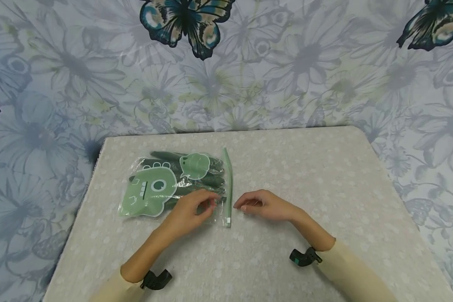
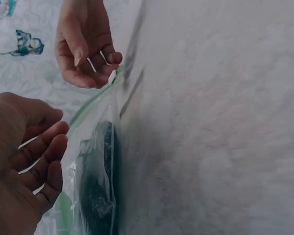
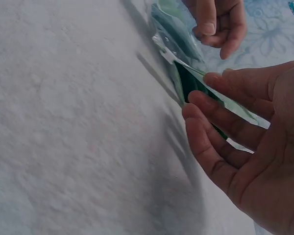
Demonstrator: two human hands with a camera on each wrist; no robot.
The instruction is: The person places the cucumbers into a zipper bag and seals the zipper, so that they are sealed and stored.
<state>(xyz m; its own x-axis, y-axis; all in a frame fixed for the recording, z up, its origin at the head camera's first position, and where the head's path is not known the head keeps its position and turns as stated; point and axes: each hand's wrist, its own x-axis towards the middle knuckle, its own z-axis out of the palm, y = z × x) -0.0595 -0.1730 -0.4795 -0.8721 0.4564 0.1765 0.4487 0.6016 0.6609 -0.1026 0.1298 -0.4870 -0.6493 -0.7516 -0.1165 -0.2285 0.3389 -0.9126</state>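
A clear zip bag with green cartoon prints lies flat on the table. Inside are several long, dark green things that look like cucumbers. Along the bag's right edge runs a green zip strip, its small white slider at the near end. My left hand is over the bag's near right part, fingers loosely bent, with nothing visible in them. Just right of the strip is my right hand, also loosely bent and holding nothing. Whether its fingertips touch the bag's edge, I cannot tell.
A pale patterned cloth covers the table. Behind it hangs a floral backdrop with dark butterflies. Each forearm has a black wrist camera on it, close above the tabletop.
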